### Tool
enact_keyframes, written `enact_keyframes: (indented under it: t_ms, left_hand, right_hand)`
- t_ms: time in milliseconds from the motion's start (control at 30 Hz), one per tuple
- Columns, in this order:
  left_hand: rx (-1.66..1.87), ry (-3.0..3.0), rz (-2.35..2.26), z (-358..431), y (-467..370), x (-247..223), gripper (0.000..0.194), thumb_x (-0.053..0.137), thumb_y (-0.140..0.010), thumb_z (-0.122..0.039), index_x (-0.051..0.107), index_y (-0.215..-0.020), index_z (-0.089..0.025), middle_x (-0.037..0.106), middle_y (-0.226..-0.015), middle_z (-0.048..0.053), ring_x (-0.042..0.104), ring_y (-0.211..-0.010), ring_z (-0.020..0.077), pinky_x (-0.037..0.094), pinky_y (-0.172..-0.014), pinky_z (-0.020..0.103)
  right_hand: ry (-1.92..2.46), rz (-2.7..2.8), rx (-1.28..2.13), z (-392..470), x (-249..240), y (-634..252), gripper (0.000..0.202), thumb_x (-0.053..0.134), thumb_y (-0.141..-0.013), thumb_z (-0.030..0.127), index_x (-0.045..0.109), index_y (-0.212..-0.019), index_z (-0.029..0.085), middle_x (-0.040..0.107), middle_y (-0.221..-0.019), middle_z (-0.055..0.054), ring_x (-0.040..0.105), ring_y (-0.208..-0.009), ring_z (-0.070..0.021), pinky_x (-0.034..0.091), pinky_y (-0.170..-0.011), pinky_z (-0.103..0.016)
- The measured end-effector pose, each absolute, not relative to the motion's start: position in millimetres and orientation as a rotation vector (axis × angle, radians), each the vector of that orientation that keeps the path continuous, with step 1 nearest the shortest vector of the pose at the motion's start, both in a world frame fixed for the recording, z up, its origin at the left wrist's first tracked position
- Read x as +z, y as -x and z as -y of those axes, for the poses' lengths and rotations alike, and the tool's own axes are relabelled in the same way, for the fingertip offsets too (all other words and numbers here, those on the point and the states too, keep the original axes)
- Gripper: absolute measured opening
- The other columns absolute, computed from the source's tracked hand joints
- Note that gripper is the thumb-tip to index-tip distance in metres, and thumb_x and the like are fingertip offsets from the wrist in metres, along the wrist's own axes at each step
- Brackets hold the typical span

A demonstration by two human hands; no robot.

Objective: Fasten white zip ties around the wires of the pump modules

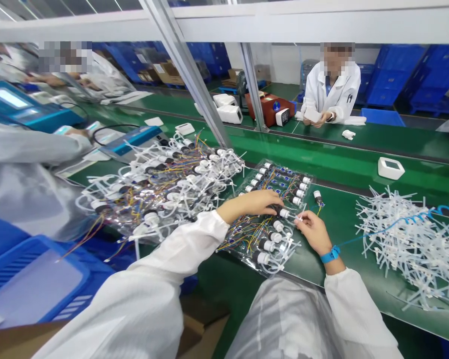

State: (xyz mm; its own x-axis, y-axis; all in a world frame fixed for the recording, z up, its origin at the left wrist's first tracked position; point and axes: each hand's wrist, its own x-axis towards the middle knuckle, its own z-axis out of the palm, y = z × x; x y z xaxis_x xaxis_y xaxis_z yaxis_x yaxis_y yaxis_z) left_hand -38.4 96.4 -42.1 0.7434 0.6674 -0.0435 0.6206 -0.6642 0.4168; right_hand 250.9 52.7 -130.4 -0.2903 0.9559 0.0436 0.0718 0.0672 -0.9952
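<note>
Head view, clear tray [246, 258], wired components [266, 245] inside, left hand [261, 202] gripping one

Across the way a worker [340, 97] in a white coat's got a white part [313, 115] in hand, blue bins [392, 75] stacked behind. Red box [272, 110] is partly behind a metal post [252, 85]. Teal machine [33, 113] off left, blue basket [11, 262] lower left, white gadget [391, 169] over right.
</note>
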Motion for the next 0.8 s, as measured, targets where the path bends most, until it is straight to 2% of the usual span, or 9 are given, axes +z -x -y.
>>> enact_keyframes:
  t_ms: [200,433,533,633,800]
  left_hand:
    - [0.252,-2.609,-0.946,-96.7,31.9,-49.3,0.021,0.074,-0.105,-0.022,0.081,-0.124,-0.022,0.076,-0.126,0.014,0.067,-0.121,0.0291,0.050,-0.113,0.043]
    - [0.250,-2.527,-0.946,-93.9,27.0,-52.1,0.022,0.070,-0.108,-0.025,0.082,-0.126,-0.022,0.079,-0.118,0.011,0.071,-0.116,0.0259,0.053,-0.106,0.036]
    - [0.234,-2.529,-0.956,-95.0,22.5,-48.6,0.020,0.073,-0.108,-0.028,0.082,-0.124,-0.021,0.081,-0.117,0.011,0.072,-0.116,0.0264,0.053,-0.107,0.037]
    - [0.241,-2.522,-1.007,-100.8,9.2,-40.4,0.026,0.068,-0.111,-0.032,0.080,-0.131,-0.020,0.081,-0.124,0.012,0.073,-0.118,0.0270,0.053,-0.108,0.038]
    - [0.328,-2.578,-0.958,-124.3,-40.0,-21.2,0.033,0.062,-0.113,-0.025,0.074,-0.143,-0.020,0.077,-0.137,0.015,0.070,-0.129,0.0281,0.051,-0.118,0.043]
  right_hand:
    - [1.089,1.501,1.366,-53.0,-127.5,-252.8,0.035,0.087,-0.086,0.058,0.074,-0.089,0.025,0.073,-0.080,-0.003,0.067,-0.074,-0.0217,0.055,-0.064,-0.030]
    - [1.081,1.408,1.441,-53.6,-124.0,-251.4,0.044,0.091,-0.079,0.062,0.076,-0.094,0.024,0.073,-0.076,0.000,0.067,-0.069,-0.0196,0.056,-0.062,-0.029]
    - [1.054,1.298,1.477,-51.6,-123.3,-254.3,0.051,0.079,-0.088,0.072,0.077,-0.096,0.022,0.073,-0.078,-0.003,0.066,-0.064,-0.0186,0.052,-0.053,-0.027]
    - [1.072,1.168,1.372,-49.4,-121.2,-262.6,0.059,0.063,-0.098,0.079,0.077,-0.100,0.021,0.072,-0.083,-0.005,0.063,-0.062,-0.0175,0.041,-0.046,-0.026]
    - [1.110,0.875,1.002,-50.1,-112.9,-283.6,0.058,0.059,-0.101,0.077,0.071,-0.091,0.022,0.065,-0.076,-0.002,0.058,-0.060,-0.0155,0.042,-0.051,-0.027]
